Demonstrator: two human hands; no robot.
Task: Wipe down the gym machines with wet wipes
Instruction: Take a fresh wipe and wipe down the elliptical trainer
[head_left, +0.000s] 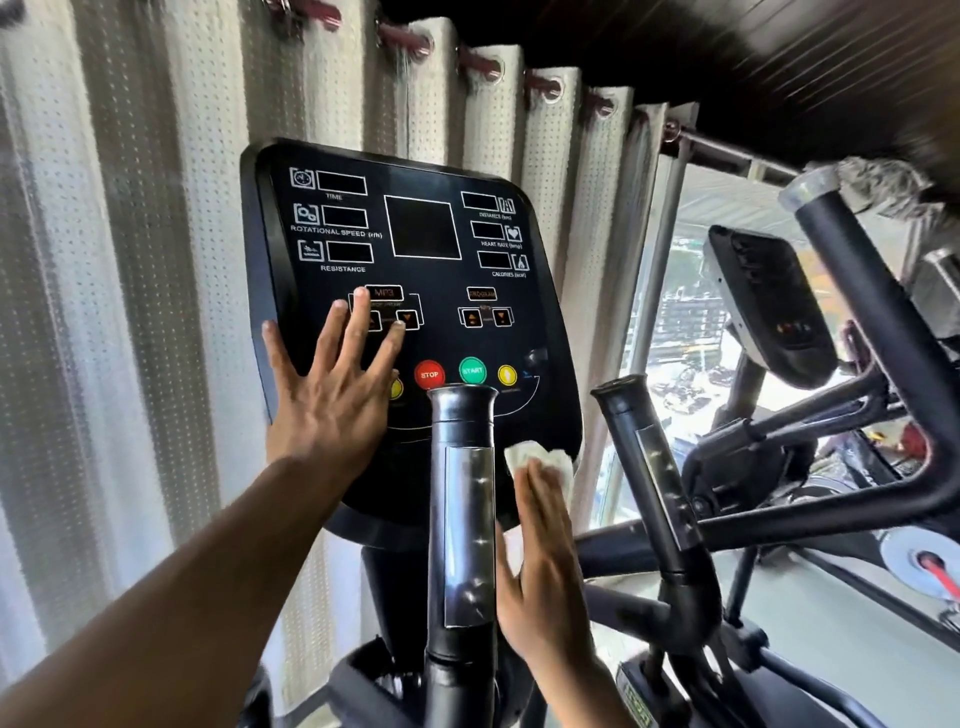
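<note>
A pale, dotted curtain (156, 312) hangs in deep folds from dark red rings (480, 65) across the left and middle of the view. A dark ribbed ceiling (727, 57) runs overhead to the right. Farther right, a window (685, 332) lets in bright daylight and shows buildings outside, with a metal rod (727, 150) along its top. A grey floor (857, 639) lies below it.

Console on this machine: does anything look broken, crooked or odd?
Nothing stands out. The console looks intact, its displays dark. The left hand lies flat on it, and the right hand presses a wipe against its lower edge.
</note>
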